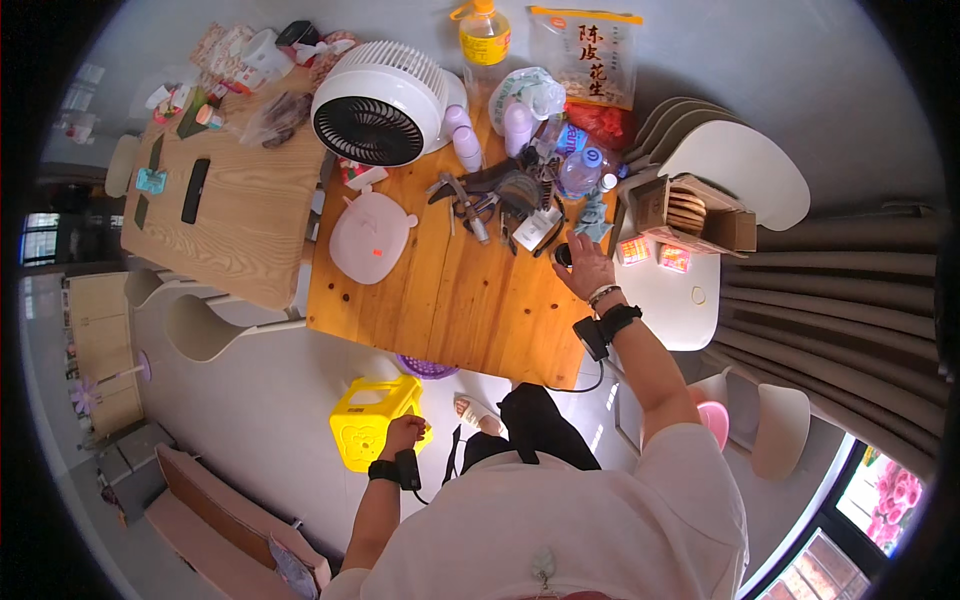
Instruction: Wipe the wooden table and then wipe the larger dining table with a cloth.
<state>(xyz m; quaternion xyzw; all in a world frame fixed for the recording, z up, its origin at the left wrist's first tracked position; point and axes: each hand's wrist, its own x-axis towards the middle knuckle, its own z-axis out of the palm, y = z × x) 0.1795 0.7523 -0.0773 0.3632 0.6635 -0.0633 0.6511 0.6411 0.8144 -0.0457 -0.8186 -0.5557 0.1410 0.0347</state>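
My right hand [586, 267] reaches over the right edge of the orange wooden table [450, 300], its fingers at a small dark round object [562, 254]; whether they grip it I cannot tell. Just beyond the fingertips lies a grey-blue cloth [593, 217]. A white card [538, 228], a black headband and a heap of hair accessories are to its left. My left hand [406, 433] hangs low over the yellow plastic stool [375, 420], fingers curled, with nothing visible in it. A pink lidded plastic thing [372, 238] lies at the table's left.
A white fan [382, 105], lilac bottles [517, 129], a large plastic bottle [484, 45] and a bag of peanuts [587, 60] stand at the back. On the right, a white chair [667, 300] bears an open cardboard box [731, 229]. A second table [247, 225] adjoins on the left.
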